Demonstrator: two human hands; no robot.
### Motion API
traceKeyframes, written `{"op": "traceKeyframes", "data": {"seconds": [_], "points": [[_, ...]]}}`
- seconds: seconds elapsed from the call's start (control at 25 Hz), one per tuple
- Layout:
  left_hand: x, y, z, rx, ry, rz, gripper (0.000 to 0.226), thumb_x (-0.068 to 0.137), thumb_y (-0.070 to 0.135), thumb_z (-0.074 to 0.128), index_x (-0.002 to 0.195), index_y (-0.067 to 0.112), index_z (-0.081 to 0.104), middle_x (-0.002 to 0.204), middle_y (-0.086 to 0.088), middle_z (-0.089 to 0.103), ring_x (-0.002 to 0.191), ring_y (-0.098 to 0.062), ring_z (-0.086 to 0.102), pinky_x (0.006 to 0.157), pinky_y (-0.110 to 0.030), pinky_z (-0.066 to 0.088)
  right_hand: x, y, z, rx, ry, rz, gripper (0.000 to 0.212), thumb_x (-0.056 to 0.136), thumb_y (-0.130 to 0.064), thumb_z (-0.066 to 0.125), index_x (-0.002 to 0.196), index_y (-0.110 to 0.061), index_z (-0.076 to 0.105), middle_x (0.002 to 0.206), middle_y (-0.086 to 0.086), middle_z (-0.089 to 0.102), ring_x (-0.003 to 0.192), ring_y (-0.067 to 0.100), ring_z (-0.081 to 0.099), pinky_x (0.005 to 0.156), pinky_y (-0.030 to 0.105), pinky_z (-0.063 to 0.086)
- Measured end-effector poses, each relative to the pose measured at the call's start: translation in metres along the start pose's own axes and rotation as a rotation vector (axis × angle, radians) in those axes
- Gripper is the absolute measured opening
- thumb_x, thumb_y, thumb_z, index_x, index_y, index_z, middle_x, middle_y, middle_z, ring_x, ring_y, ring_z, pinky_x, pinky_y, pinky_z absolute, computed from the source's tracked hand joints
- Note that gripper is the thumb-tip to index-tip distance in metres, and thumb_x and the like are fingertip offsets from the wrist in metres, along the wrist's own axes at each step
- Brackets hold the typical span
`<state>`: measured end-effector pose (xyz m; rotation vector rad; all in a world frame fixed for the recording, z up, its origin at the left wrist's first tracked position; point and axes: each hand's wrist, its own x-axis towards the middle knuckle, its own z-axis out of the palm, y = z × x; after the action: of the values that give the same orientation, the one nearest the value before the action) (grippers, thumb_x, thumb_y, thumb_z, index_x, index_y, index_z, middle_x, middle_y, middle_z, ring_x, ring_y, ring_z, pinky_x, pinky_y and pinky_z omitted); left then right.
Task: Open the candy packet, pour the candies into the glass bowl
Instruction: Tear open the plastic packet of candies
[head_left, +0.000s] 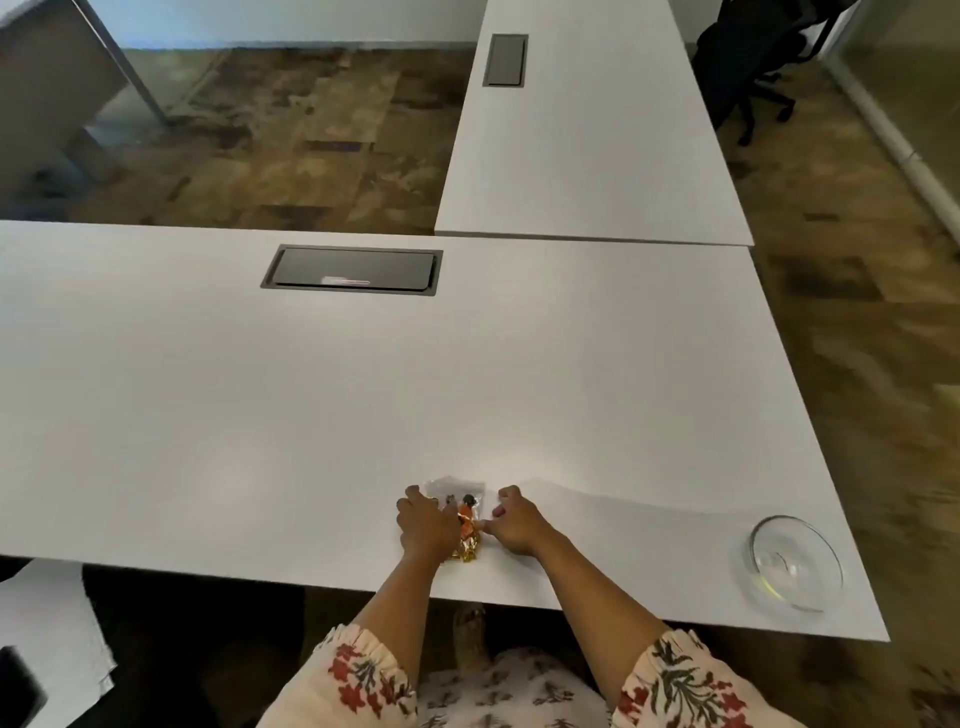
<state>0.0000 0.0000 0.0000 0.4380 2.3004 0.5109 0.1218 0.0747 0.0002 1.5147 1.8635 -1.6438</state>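
I see a broad white surface (260, 415) with a dark cable hatch (352, 270) set flush near its far edge. A second white desk (597, 145) butts against it at right angles, carrying its own hatch (505, 60). Beyond lies mottled brown patchwork floor (291, 140). A black swivel chair (748, 62) stands far right, beside a glass partition (904, 67). Light is soft and even.
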Motion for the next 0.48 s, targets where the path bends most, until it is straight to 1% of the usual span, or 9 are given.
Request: {"op": "traceKeyframes", "data": {"seconds": [0.08,0.16,0.24,0.28,0.4,0.48], "points": [[-0.0014,0.0027,0.0043,-0.174,-0.021,-0.119,0.078,0.092,0.030,0.069,0.150,0.002,0.024,0.149,-0.022,0.039,0.135,-0.039,0.045,0.106,-0.047,0.044,-0.0009,-0.0007,0.0030,0.010,-0.054,0.040,0.083,0.088,-0.031,0.070,0.149,-0.004,0.021,0.137,0.016,0.055,0.123,0.026,0.055,0.091,0.028,0.042],[-0.0030,0.0043,0.0065,-0.236,-0.023,-0.189,0.084,0.089,0.031,0.072,0.149,-0.001,0.024,0.148,-0.025,0.039,0.134,-0.041,0.046,0.107,-0.048,0.045,-0.0020,0.0007,0.0045,0.065,-0.063,0.065,0.085,0.088,-0.028,0.071,0.151,-0.003,0.020,0.141,0.016,0.053,0.128,0.026,0.053,0.097,0.029,0.042],[-0.0022,0.0031,0.0087,-0.244,-0.012,-0.237,0.080,0.089,0.032,0.072,0.146,-0.003,0.027,0.146,-0.026,0.041,0.133,-0.042,0.046,0.106,-0.047,0.044,-0.0009,0.0043,0.0057,0.119,-0.077,0.090,0.084,0.089,-0.024,0.070,0.152,-0.004,0.019,0.146,0.015,0.049,0.133,0.027,0.048,0.105,0.032,0.039],[-0.0009,0.0021,0.0091,-0.272,-0.007,-0.257,0.076,0.090,0.031,0.070,0.144,-0.003,0.028,0.145,-0.025,0.043,0.132,-0.042,0.047,0.105,-0.047,0.045,-0.0003,0.0051,0.0054,0.151,-0.085,0.099,0.082,0.089,-0.021,0.069,0.152,-0.004,0.019,0.146,0.015,0.049,0.134,0.027,0.048,0.107,0.033,0.038],[0.0005,0.0015,0.0102,-0.421,-0.046,-0.337,0.064,0.094,0.031,0.064,0.139,0.001,0.028,0.137,-0.024,0.050,0.126,-0.039,0.052,0.093,-0.043,0.048,0.0022,0.0056,0.0067,0.275,-0.093,0.121,0.077,0.089,-0.011,0.067,0.150,-0.002,0.022,0.143,0.014,0.053,0.132,0.027,0.049,0.109,0.036,0.038],[0.0004,-0.0010,0.0130,-0.527,-0.080,-0.385,0.061,0.095,0.029,0.063,0.137,0.001,0.030,0.131,-0.023,0.054,0.119,-0.038,0.057,0.085,-0.040,0.049,0.0033,0.0058,0.0075,0.335,-0.084,0.136,0.073,0.089,-0.006,0.065,0.150,-0.002,0.026,0.142,0.015,0.053,0.132,0.028,0.049,0.109,0.037,0.039]]}}
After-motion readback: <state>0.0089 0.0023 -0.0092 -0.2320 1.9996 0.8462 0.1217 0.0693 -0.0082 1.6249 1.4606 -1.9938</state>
